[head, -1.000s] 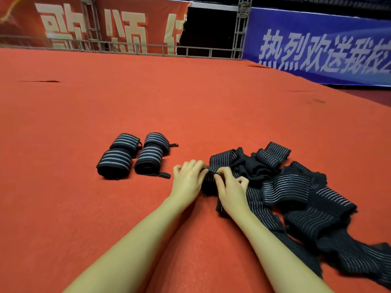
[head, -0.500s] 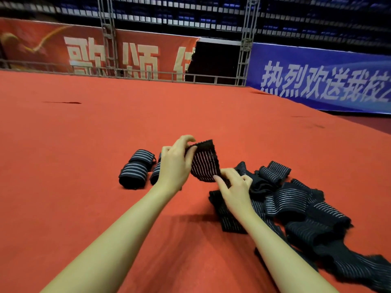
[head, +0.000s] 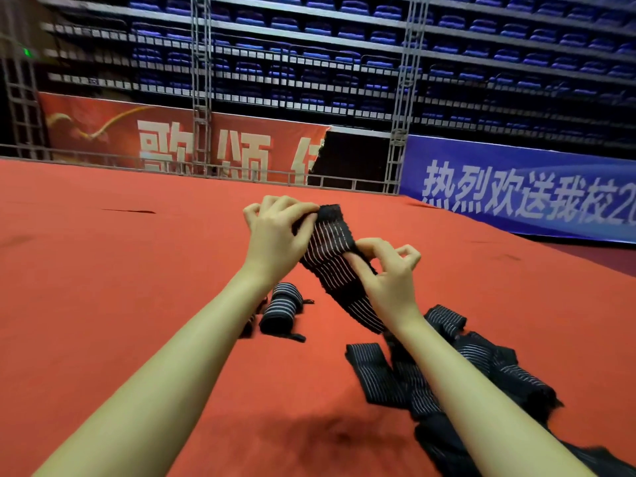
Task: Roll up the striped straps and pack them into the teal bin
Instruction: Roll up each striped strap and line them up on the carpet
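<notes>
Both hands have risen well above the red carpet (head: 137,304) since a second ago, when they pinched a strap end low down at the edge of the pile; the black, white-striped strap (head: 335,256) has come up with them and now hangs in the air between them. Its top end is pinched by the left hand (head: 275,235), fingers curled over the folded edge and thumb underneath. Lower down, the right hand (head: 389,280) pinches the same strap between thumb and forefinger, the other fingers curled loosely behind. From there the strap runs down and right behind the right wrist toward the pile of loose straps (head: 481,373), which lies in a tangle on the carpet under and beside the right forearm. One rolled strap (head: 280,311) lies on the carpet just right of the left forearm, with part of another roll hidden behind that arm. Beyond the carpet's far edge stand a red banner (head: 172,142), a blue banner (head: 533,191) and rows of blue seats (head: 344,46). No teal bin shows in this view.
</notes>
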A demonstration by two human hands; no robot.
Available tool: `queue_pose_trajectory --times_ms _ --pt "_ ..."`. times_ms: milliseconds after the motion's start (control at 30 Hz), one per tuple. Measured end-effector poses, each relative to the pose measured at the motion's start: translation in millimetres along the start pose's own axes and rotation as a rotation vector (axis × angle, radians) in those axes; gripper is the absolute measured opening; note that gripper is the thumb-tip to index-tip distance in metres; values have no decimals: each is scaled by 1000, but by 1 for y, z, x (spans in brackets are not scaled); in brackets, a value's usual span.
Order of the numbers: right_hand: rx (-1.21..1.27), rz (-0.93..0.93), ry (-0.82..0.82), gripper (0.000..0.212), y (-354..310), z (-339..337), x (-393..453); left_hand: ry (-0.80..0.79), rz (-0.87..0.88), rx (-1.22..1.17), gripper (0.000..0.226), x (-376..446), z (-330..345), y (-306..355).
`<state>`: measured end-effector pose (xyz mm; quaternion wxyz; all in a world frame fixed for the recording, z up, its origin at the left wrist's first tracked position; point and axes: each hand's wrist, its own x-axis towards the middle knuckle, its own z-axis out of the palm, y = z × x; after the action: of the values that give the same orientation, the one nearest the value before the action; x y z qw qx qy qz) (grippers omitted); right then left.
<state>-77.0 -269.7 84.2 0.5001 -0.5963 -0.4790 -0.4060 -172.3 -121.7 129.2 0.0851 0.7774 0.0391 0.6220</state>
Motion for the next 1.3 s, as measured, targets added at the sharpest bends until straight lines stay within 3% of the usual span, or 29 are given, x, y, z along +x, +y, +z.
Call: queue_pose_trajectory --times_ms 233,333,467,600,700,1000,1200,1300 --pt "19 -153 23 14 -42 -7 14 -55 -81 -41 24 6 -33 6" --pt "-64 -72 -41 18 -43 2 5 -108 -141 3 21 -9 -35 -2" --pt "-83 78 -272 19 -26 15 -33 -208 -260 74 24 -59 -30 -21" --pt "-180 217 -479 7 -10 31 -66 -310 -323 187 34 -116 -25 -35" --pt "-207 303 -615 22 -5 45 -92 -386 -428 273 42 -159 -22 -52" --pt "-304 255 -1216 51 12 102 -159 -660 -702 528 64 -220 -31 -101" --pt "-332 283 -1388 55 12 135 -179 -963 -781 605 64 -250 -41 -126" --pt "-307 290 -1382 54 13 142 -184 -973 -765 622 63 -254 -46 -128"
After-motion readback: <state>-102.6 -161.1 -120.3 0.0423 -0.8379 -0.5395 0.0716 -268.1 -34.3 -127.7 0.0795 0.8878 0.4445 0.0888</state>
